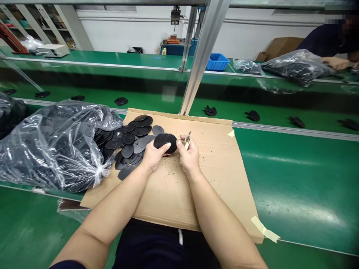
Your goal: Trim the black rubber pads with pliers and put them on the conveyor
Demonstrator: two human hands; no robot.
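Observation:
My left hand (153, 155) grips a rounded black rubber disc (165, 143), which looks curved or folded over. My right hand (190, 155) pinches a small metal cutting tool (186, 140) right next to the disc's edge; its exact kind is hard to tell. Both hands are over a flattened cardboard sheet (179, 186) scattered with black crumbs. Left of my left hand lies a loose heap of flat black discs (127, 144), spilling from a clear plastic bag (58, 145) tied at its neck.
Green conveyor belts (294, 179) run under and beyond the cardboard, with black pieces (210, 110) spaced along the far belt. A metal upright (202, 56) stands behind the cardboard. Further back are a blue crate (218, 61) and a co-worker (325, 41) beside another bulging plastic bag (294, 66).

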